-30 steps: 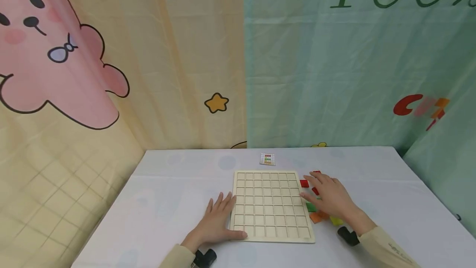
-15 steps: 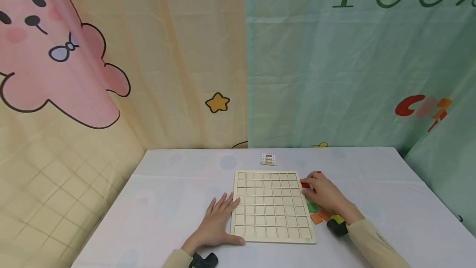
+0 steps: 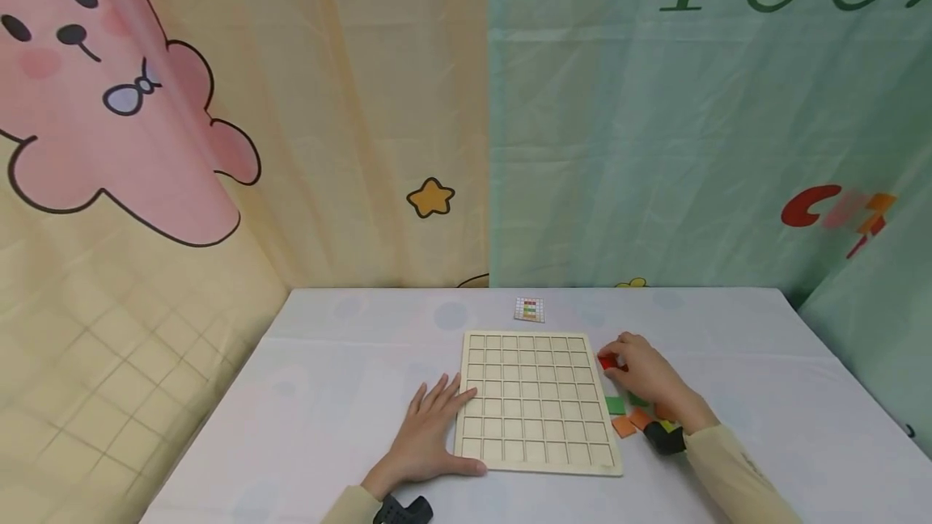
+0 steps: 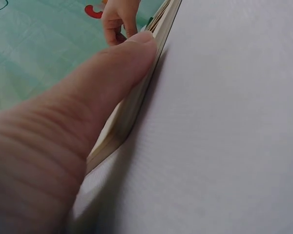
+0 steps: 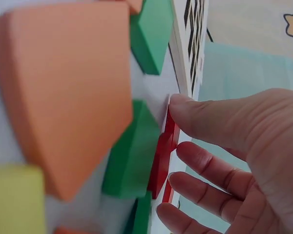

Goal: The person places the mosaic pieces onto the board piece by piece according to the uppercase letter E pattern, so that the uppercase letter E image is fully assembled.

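Observation:
A pale wooden grid board [image 3: 538, 399] lies flat on the table. My left hand [image 3: 427, 437] rests at its near left corner, fingers spread over the left edge and thumb along the front edge. In the left wrist view the thumb [image 4: 115, 66] lies against the board's rim. Right of the board, my right hand [image 3: 651, 374] reaches down with curled fingers and pinches a red tile [image 3: 606, 362] between thumb and fingertips. The right wrist view shows another red tile [image 5: 159, 163] close by its fingers, and green tiles [image 5: 133, 151] lower down.
Orange tiles [image 3: 624, 427], a green tile [image 3: 615, 405] and a yellow tile [image 3: 667, 427] lie right of the board, partly under the right wrist. A small card with a coloured grid [image 3: 529, 310] lies behind the board. Curtains [image 3: 633, 144] hang behind the white table [image 3: 328, 378].
My right hand has drawn in its spread fingers and lowered them onto a red tile, which has shifted slightly away from the board. The left hand stays at the board's corner.

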Motion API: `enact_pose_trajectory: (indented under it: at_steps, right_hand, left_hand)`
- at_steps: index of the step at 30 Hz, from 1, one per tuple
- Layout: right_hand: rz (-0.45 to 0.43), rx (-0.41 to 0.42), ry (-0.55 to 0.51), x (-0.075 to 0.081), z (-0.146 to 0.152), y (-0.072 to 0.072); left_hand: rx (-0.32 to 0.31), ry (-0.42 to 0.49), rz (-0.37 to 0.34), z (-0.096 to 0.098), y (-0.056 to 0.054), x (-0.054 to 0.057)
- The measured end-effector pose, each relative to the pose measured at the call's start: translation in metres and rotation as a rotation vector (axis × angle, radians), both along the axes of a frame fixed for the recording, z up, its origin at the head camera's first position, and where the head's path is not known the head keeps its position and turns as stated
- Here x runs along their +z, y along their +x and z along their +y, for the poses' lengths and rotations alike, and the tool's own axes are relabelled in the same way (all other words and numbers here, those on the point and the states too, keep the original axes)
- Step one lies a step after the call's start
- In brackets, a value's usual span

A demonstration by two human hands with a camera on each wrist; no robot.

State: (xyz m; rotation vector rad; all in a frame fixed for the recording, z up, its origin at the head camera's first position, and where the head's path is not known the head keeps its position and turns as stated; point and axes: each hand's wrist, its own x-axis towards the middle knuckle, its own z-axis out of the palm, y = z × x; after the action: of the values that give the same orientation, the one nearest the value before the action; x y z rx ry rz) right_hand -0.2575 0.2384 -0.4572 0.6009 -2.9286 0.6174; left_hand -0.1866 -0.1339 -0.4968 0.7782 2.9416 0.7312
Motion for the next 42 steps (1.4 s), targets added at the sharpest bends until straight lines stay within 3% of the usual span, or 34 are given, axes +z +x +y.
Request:
enact_pose_trajectory:
  at_steps: [9, 15, 22, 26, 30, 36, 42]
  right_hand:
    - [-0.076, -0.089, 0.005, -0.001, 0.006, 0.000]
    - [-0.121, -0.148, -0.079, 0.002, 0.005, 0.002]
    - [-0.095, -0.182, -0.104, 0.006, 0.001, 0.007]
    - [-0.044, -0.170, -0.158, 0.007, -0.009, 0.007]
    - [-0.015, -0.132, -0.305, 0.005, -0.028, 0.001]
    - [-0.126, -0.068, -0.461, 0.001, -0.068, -0.011]
    - [-0.189, -0.017, -0.510, 0.001, -0.102, -0.017]
  left_hand:
    - [0.004, 0.006, 0.001, 0.002, 0.001, 0.000]
    - [0.013, -0.003, 0.028, 0.005, 0.001, -0.002]
    - [0.014, 0.041, 0.091, 0.006, 0.003, -0.004]
    - [0.019, 0.033, 0.089, 0.005, 0.002, -0.004]
    - [0.015, 0.037, 0.083, 0.005, 0.001, -0.003]
    - [0.013, 0.038, 0.090, 0.005, 0.000, -0.002]
    - [0.007, 0.041, 0.078, 0.005, 0.001, -0.001]
